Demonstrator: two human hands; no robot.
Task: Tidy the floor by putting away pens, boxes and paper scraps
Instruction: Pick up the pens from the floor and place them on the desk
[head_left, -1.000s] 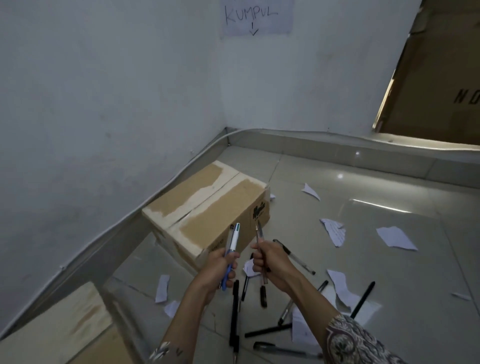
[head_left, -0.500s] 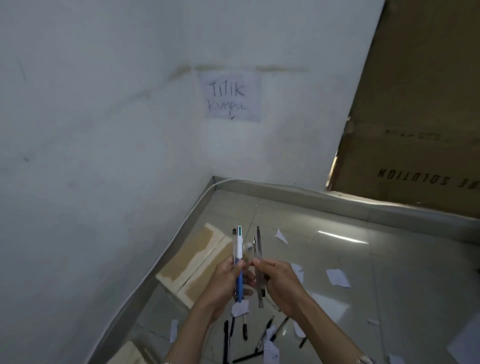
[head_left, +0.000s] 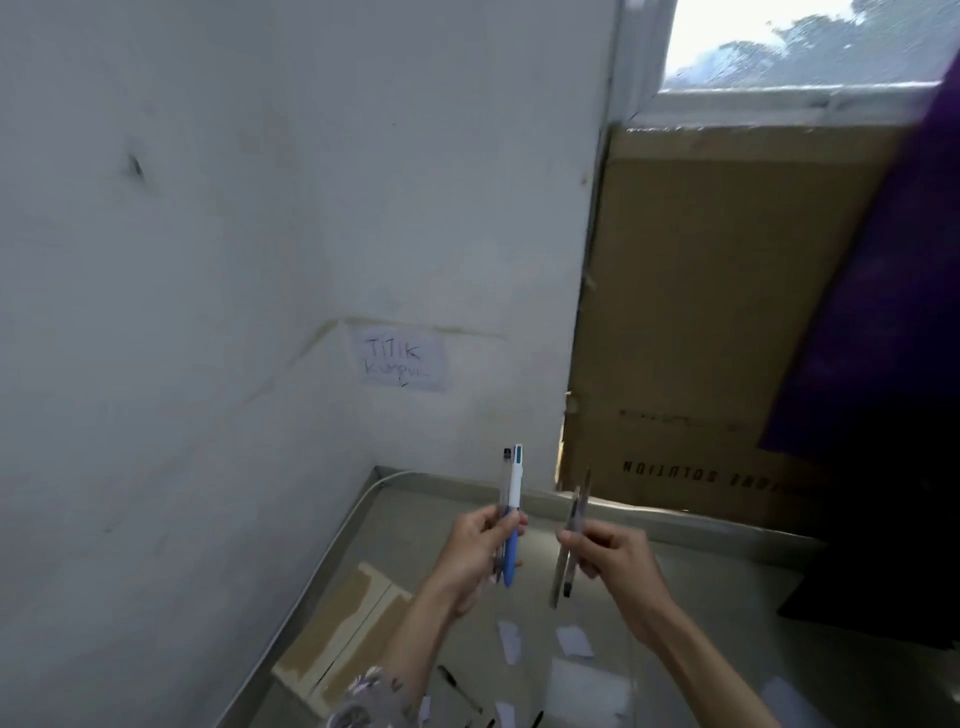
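Two hands hold pens up: left hand (head_left: 475, 553) pinches a blue-and-white plastic pen (head_left: 513, 512), right hand (head_left: 610, 564) pinches thin grey pens (head_left: 571, 535)

Bare storeroom corner (stacked cardboard (head_left: 727, 322), tiled floor (head_left: 727, 623))

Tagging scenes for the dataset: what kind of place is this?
Likely a bare room corner at home or in a storeroom: painted wall with a handwritten sign, tiled floor, large cardboard sheet under a window.
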